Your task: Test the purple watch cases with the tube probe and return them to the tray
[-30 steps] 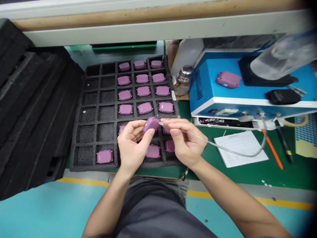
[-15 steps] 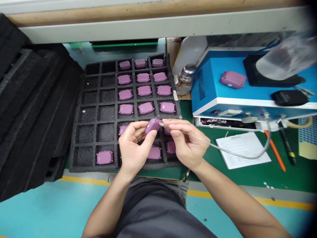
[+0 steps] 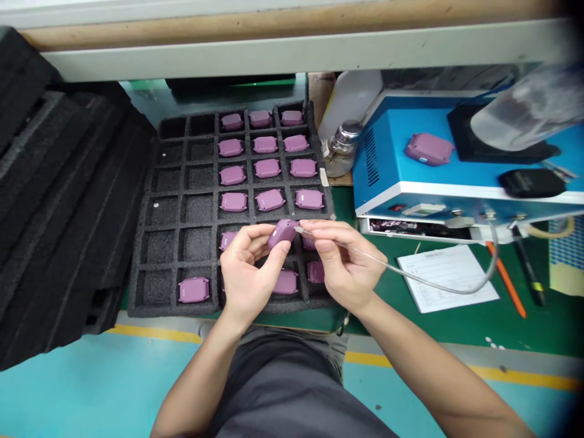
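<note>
My left hand (image 3: 249,274) pinches a purple watch case (image 3: 281,233) between thumb and fingers, tilted, above the near part of a black foam tray (image 3: 173,310). In my right hand (image 3: 349,264), closed fingers grip a thin grey cable (image 3: 429,281) close to its small flat tip. That tip meets the right end of the case; whether it is inserted, I cannot tell. From my hand the cable curves right and up to the front of a blue box (image 3: 385,143). More purple cases fill several compartments of the tray, partly hidden by my hands.
Stacked black foam trays (image 3: 59,213) stand at the left. A glass bottle with a metal cap (image 3: 343,146) is beside the blue box. Another purple case (image 3: 429,149) lies on the box. A paper pad (image 3: 447,277), an orange pen (image 3: 506,280) and a black pen (image 3: 529,267) lie at right.
Almost nothing differs. The view has shifted very slightly; both hands keep their hold, with the cable tip still at the case's end.
</note>
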